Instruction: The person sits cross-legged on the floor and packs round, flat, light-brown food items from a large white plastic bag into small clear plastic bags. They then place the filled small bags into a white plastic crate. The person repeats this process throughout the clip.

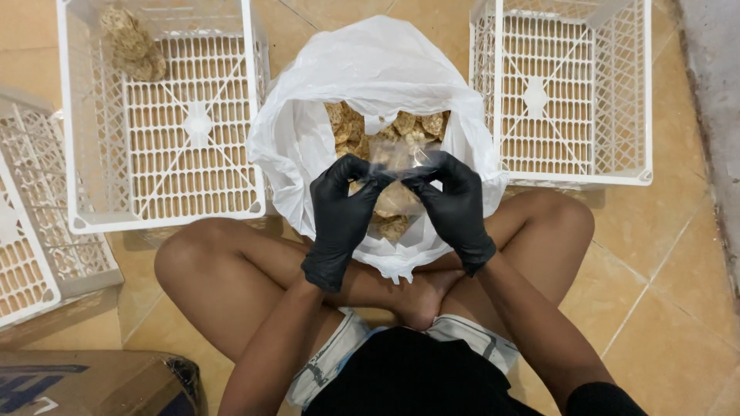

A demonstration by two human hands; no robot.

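Observation:
Both my hands wear black gloves and meet over a big white plastic bag (378, 73) full of round brown crackers (405, 123). My left hand (343, 216) and my right hand (455, 204) pinch the top of a small clear packet of crackers (397, 196) between thumbs and fingers. The packet hangs just above the open mouth of the white bag, which rests on the floor in front of my crossed legs.
A white plastic crate (162, 208) stands at the left with one filled packet of crackers (131, 46) in its far corner. Another white crate (570, 173) stands at the right, a third (38, 254) at the far left. A cardboard box (92, 381) lies bottom left on the tan tiled floor.

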